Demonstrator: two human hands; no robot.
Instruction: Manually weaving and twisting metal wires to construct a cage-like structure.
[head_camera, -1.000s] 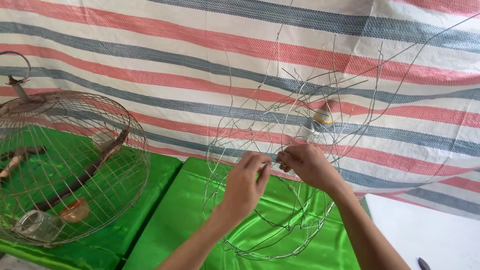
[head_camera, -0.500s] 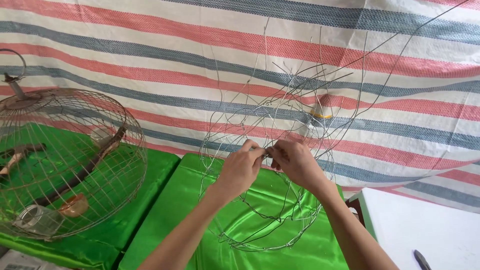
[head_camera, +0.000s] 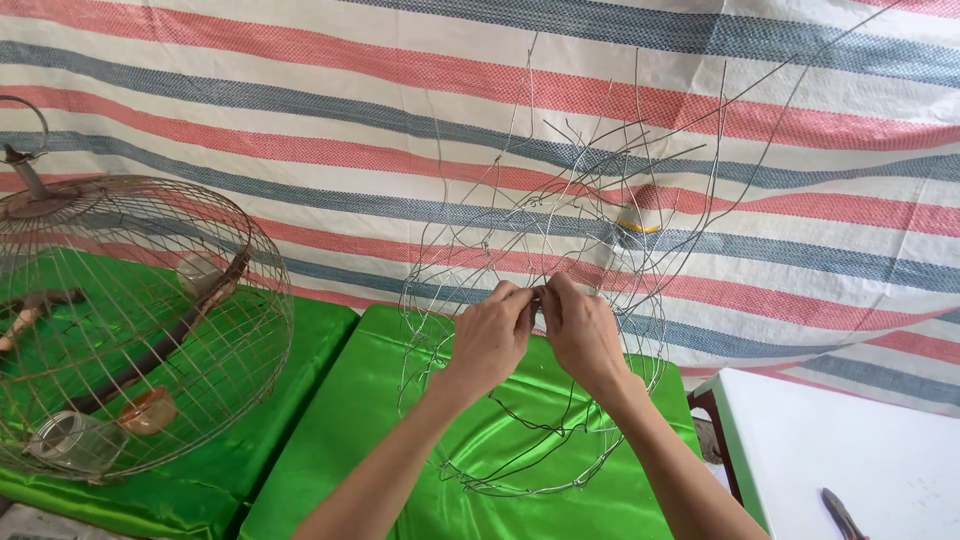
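Both hands had drawn together, left hand and right hand pinching one joint of the wire frame, apparently mid-twist, needing steady tightening.

Finished birdcage left; pliers right; striped tarp behind.

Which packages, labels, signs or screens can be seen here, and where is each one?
No package, label, sign or screen shows in this view.
The nearest thing to a container is a clear jar, lying inside the round wire cage at the left, next to a small orange cup; no label is visible on it.
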